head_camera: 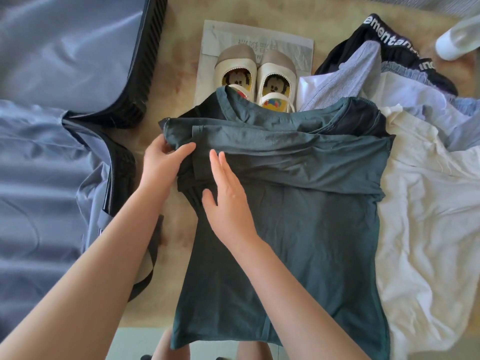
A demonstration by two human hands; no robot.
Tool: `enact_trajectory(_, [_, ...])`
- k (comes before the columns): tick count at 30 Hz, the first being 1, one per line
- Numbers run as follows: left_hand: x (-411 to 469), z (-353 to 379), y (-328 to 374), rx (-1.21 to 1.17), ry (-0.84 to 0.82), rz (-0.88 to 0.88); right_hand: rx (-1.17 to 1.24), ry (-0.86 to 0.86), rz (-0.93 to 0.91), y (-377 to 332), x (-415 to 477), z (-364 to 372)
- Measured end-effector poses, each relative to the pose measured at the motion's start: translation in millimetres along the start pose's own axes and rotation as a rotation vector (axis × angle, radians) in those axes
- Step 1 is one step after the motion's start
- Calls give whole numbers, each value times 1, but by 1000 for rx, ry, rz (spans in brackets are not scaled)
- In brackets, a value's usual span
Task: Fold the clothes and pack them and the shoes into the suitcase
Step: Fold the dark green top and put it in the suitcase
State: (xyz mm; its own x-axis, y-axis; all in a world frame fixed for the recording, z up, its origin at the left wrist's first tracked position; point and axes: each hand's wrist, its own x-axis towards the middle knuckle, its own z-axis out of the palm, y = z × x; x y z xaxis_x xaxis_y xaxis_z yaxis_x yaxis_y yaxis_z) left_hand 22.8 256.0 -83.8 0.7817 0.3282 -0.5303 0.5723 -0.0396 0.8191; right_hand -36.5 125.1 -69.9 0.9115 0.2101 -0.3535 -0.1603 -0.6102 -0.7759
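Observation:
A dark green T-shirt lies spread on the floor before me, its top folded over. My left hand pinches the shirt's left sleeve edge. Flat on the fabric just right of it lies my right hand, fingers straight. A pair of white shoes with cartoon insoles stands on a grey bag beyond the shirt's collar. The open suitcase with grey-blue lining fills the left side.
A heap of clothes lies to the right: a white garment, a blue striped shirt and black shorts with a lettered waistband. A white object stands at the far right. Tan floor shows between suitcase and shoes.

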Motion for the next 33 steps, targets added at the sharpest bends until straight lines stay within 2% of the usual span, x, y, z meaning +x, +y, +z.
enact_trajectory(2, [-4, 0, 3, 42, 1, 55, 25, -2, 31, -8, 6, 7])
enact_trajectory(6, [-15, -1, 14, -19, -71, 102, 138, 55, 101, -23, 12, 21])
enact_trajectory(13, [-23, -2, 33, -81, -252, 81, 183, 441, 201, -41, 13, 33])
enact_trajectory(17, [-21, -3, 43, -20, -278, 116, 286, 509, 235, -38, 15, 22])
enact_trajectory(23, [-22, 13, 54, -57, -373, 83, 490, 516, 155, -24, -1, -2])
enact_trajectory(26, [-28, 26, 56, -1, -431, 142, 529, 562, 165, -13, -7, -18])
enact_trajectory(29, [-34, 44, 55, 3, -412, 192, 516, 641, 156, -4, -11, -36])
enact_trajectory(33, [-42, 67, 47, 244, -460, 387, 536, 715, 143, 7, -13, -60])
